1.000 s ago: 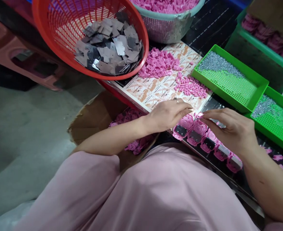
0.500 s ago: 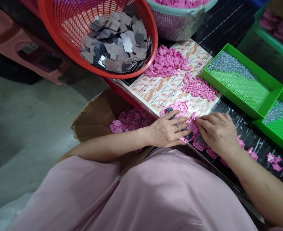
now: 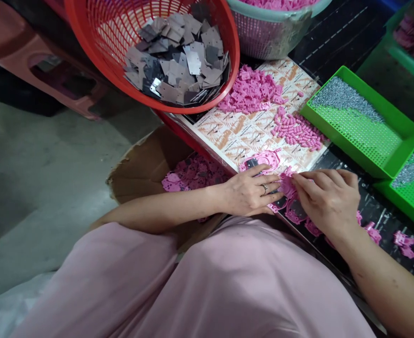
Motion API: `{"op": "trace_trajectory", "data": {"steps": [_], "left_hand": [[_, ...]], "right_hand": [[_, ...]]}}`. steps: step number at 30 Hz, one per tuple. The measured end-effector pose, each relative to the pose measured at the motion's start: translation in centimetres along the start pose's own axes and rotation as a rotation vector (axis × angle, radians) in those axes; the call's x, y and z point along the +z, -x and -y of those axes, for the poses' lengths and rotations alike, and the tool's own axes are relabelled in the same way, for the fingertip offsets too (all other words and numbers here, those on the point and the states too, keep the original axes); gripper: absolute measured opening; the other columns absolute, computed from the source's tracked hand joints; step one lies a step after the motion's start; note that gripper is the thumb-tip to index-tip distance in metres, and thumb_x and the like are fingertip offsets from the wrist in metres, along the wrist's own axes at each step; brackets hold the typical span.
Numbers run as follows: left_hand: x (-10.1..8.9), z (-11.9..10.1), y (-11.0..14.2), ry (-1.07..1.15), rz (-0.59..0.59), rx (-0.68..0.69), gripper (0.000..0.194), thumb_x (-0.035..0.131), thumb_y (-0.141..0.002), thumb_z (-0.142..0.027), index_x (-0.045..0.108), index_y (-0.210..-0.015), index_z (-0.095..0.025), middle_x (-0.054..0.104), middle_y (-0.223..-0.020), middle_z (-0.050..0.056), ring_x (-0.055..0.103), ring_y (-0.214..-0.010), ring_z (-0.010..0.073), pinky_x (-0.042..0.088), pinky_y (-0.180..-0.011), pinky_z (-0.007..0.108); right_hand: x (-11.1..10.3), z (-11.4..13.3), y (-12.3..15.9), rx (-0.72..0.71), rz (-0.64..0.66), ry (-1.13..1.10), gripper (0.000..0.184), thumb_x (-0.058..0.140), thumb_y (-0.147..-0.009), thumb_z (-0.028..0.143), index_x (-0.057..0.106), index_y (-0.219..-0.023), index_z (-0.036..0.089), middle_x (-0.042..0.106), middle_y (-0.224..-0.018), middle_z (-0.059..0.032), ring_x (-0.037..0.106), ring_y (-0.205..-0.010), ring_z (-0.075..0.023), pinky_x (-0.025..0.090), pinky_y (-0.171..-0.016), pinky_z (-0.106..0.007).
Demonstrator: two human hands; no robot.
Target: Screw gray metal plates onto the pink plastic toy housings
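My left hand [image 3: 254, 191] lies over a row of flat pink plastic frames at the table's near edge, its fingers spread. One pink frame [image 3: 270, 158] shows past its fingertips, with a dark metal plate [image 3: 252, 163] on it. My right hand [image 3: 328, 197] is closed in a pinch, thumb and forefinger at the edge of a pink plastic piece [image 3: 287, 184] beside my left fingertips. Whatever the pinch holds is hidden. More pink frames [image 3: 293, 215] run along the edge below my right hand.
A red basket [image 3: 237, 61] of metal plates stands back left. Behind the hands lie piled pink parts [image 3: 251, 91] and small pink pieces [image 3: 296, 129]. Green trays [image 3: 360, 152] of small metal pieces are at right. A cardboard box [image 3: 132, 173] of pink parts sits below the table edge.
The view has shifted slightly, so most things sit a little further right. My right hand's knuckles are raised a bit more; its fingertips stay at the pink piece. My left hand stays in place.
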State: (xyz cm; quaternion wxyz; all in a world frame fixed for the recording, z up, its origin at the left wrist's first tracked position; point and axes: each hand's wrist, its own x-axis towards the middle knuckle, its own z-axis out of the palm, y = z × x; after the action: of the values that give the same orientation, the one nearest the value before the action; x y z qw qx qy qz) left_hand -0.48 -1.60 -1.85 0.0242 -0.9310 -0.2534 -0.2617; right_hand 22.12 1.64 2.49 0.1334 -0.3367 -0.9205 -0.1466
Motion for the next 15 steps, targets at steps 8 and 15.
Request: {"op": "trace_trajectory", "data": {"steps": [8, 15], "left_hand": [[0.1, 0.1, -0.1, 0.015, -0.001, -0.007, 0.04, 0.051, -0.096, -0.042, 0.065, -0.117, -0.012, 0.07, -0.115, 0.014, 0.061, -0.115, 0.0254, 0.043, -0.103, 0.049], [-0.2, 0.1, 0.0, 0.021, 0.006, -0.007, 0.041, 0.046, -0.098, -0.047, 0.068, -0.112, -0.016, 0.071, -0.115, 0.01, 0.063, -0.113, 0.0227, 0.045, -0.103, 0.045]], "right_hand": [[-0.4, 0.7, -0.7, -0.007, 0.107, 0.053, 0.005, 0.064, -0.086, 0.024, 0.067, -0.089, 0.023, 0.072, -0.086, 0.0019, 0.058, -0.087, -0.0203, 0.034, -0.083, -0.039], [-1.1, 1.9, -0.6, -0.04, 0.13, 0.147, 0.012, 0.063, -0.086, 0.025, 0.067, -0.095, 0.017, 0.069, -0.091, -0.0056, 0.054, -0.094, -0.023, 0.036, -0.085, -0.038]]}}
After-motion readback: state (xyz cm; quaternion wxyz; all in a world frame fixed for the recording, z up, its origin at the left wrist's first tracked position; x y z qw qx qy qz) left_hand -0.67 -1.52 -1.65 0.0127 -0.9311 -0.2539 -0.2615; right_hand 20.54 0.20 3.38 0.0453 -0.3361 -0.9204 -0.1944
